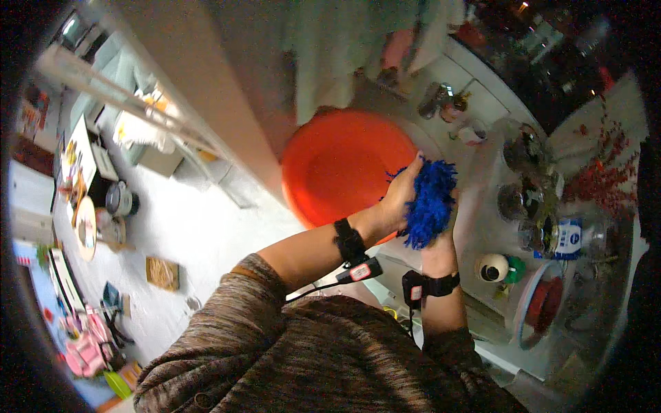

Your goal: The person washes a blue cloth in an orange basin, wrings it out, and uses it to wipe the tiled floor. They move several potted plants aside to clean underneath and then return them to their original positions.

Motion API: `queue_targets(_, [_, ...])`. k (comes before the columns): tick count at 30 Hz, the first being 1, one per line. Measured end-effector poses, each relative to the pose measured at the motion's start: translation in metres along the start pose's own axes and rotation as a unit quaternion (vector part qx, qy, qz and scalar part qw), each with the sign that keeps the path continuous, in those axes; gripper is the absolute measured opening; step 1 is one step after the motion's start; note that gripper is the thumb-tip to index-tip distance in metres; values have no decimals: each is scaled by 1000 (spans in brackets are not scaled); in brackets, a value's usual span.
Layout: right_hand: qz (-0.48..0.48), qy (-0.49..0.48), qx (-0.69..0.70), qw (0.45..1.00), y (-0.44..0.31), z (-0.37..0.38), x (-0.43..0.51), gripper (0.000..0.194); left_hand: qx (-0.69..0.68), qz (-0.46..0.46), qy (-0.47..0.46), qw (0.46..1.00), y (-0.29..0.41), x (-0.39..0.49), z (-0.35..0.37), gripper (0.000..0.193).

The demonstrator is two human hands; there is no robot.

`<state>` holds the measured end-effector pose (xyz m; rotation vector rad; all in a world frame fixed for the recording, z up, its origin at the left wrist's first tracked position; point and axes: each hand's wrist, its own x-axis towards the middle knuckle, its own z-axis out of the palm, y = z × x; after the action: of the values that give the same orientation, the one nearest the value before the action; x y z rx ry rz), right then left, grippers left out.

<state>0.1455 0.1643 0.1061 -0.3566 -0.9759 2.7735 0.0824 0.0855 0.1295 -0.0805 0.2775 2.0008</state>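
A blue shaggy cloth or mop head [431, 204] is bunched between my two hands, just past the near right rim of a round red-orange basin [341, 165]. My left hand [402, 193] presses on it from the left side, thumb up at its top edge. Behind it and to the right, my right hand [445, 237] grips its lower part; most of those fingers are hidden by the blue strands. Both wrists carry black straps with small devices and cables. The basin's inside looks plain red, with its right edge partly behind the left hand and the blue strands.
Glass jars [519, 199], a white cup [472, 133], a cream round container [493, 268] and a blue-and-white package [568, 238] stand at the right. A pale-rimmed round tub [542, 304] lies nearer. At the left, a door edge borders a room with a cardboard box [162, 273] on its floor.
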Motion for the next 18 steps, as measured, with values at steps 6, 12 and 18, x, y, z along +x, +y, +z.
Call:
queue_targets(6, [114,90,-147,979,84,15,-27,49,-24,108,134,985,7,-110,-64,38])
queue_targets(12, [-76,246,-616,745,82,-62,-20,64,-120,75,138,980,36,-256,-146,38])
queue_targets(18, [245,269,-259,895,65,-159,-12,44,-162,165,347,909,0,-412,-222,36])
